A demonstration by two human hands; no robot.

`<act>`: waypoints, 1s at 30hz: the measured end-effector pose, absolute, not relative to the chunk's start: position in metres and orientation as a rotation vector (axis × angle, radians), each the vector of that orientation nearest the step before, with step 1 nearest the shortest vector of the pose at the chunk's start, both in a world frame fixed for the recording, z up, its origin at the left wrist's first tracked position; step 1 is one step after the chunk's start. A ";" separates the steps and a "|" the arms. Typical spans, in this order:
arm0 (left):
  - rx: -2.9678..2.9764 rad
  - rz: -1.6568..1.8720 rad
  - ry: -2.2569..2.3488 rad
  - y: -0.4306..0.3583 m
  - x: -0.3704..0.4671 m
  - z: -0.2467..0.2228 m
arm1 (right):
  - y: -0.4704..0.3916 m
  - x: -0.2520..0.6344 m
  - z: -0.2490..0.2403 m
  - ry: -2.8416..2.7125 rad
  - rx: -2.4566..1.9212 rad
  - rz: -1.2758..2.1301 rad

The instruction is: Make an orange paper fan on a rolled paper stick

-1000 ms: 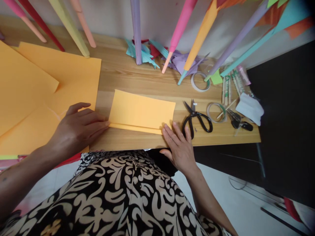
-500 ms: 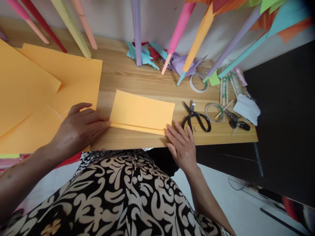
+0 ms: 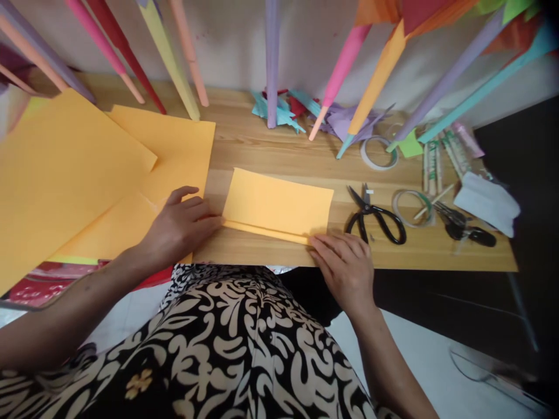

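A small rectangle of orange paper (image 3: pixel 279 201) lies on the wooden table, its near long edge turned up into a narrow roll. My left hand (image 3: pixel 181 224) pinches the left end of that roll, thumb side hidden beneath the fingers. At the other end, the fingers of my right hand (image 3: pixel 345 265) are bent over the roll's right tip and press it. Black-handled scissors (image 3: pixel 375 215) lie partly open just beyond my right hand. Larger orange sheets (image 3: pixel 87 174) lie overlapping under and beyond my left forearm.
Two tape rolls, one whitish (image 3: pixel 379 153) and one greenish (image 3: pixel 413 208), lie on the right, near keys (image 3: pixel 465 227) and a crumpled white paper (image 3: pixel 489 201). Coloured paper tubes (image 3: pixel 271 64) lean at the back above purple and blue scraps (image 3: pixel 349 119). The table's front edge runs close to me.
The view has shifted, so everything sits further right. The near edge looks rolled a little tighter, and my right fingers have curled more over its end. My left hand stays at the left end.
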State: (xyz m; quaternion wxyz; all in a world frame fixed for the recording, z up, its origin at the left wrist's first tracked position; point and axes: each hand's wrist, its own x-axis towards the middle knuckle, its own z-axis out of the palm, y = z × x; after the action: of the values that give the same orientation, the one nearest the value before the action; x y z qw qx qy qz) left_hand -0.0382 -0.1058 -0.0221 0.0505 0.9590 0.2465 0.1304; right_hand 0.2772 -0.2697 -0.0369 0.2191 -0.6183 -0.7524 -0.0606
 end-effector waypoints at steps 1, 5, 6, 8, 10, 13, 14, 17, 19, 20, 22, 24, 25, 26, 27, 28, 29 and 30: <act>2.911 0.383 0.765 -0.106 -0.037 -0.022 | -0.270 0.278 -0.038 -2.081 -1.706 -0.162; 2.906 0.406 0.759 -0.102 -0.032 -0.019 | -0.271 0.280 -0.042 -2.059 -1.725 -0.098; 2.898 0.416 0.752 -0.101 -0.031 -0.019 | -0.271 0.281 -0.043 -2.046 -1.737 -0.085; 2.867 0.411 0.741 -0.099 -0.029 -0.018 | -0.271 0.281 -0.046 -2.026 -1.757 -0.078; 2.830 0.414 0.740 -0.097 -0.029 -0.018 | -0.271 0.280 -0.048 -2.014 -1.763 -0.092; 2.784 0.483 0.748 -0.094 -0.028 -0.021 | -0.272 0.280 -0.052 -2.004 -1.758 -0.113; 2.765 0.506 0.755 -0.092 -0.028 -0.021 | -0.272 0.280 -0.052 -2.000 -1.760 -0.112; 2.717 0.480 0.738 -0.087 -0.028 -0.021 | -0.272 0.279 -0.047 -2.011 -1.778 -0.081; 2.706 0.430 0.701 -0.085 -0.027 -0.019 | -0.268 0.275 -0.037 -2.025 -1.796 -0.095; 2.706 0.414 0.687 -0.084 -0.027 -0.018 | -0.264 0.271 -0.031 -2.032 -1.797 -0.112; 2.715 0.398 0.676 -0.083 -0.026 -0.016 | -0.252 0.257 -0.018 -2.049 -1.768 -0.127; 2.725 0.386 0.674 -0.084 -0.025 -0.015 | -0.234 0.237 -0.009 -2.103 -1.693 -0.058; 2.728 0.378 0.672 -0.084 -0.025 -0.015 | -0.225 0.226 -0.008 -2.143 -1.651 -0.013; 2.728 0.372 0.669 -0.084 -0.025 -0.015 | -0.215 0.214 -0.008 -2.183 -1.623 0.036; 2.725 0.366 0.669 -0.084 -0.025 -0.015 | -0.205 0.204 -0.010 -2.222 -1.599 0.078; 2.720 0.361 0.672 -0.084 -0.025 -0.015 | -0.197 0.194 -0.014 -2.253 -1.591 0.111; 2.712 0.357 0.676 -0.083 -0.025 -0.014 | -0.190 0.186 -0.018 -2.274 -1.595 0.127; 2.698 0.350 0.681 -0.082 -0.025 -0.012 | -0.185 0.180 -0.022 -2.287 -1.599 0.135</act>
State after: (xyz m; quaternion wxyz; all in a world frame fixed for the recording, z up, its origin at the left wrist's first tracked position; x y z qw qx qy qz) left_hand -0.0250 -0.0819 -0.0123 0.1679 0.9484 0.2392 0.1232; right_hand 0.1802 -0.1847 -0.0223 0.1731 -0.5637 -0.8062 0.0475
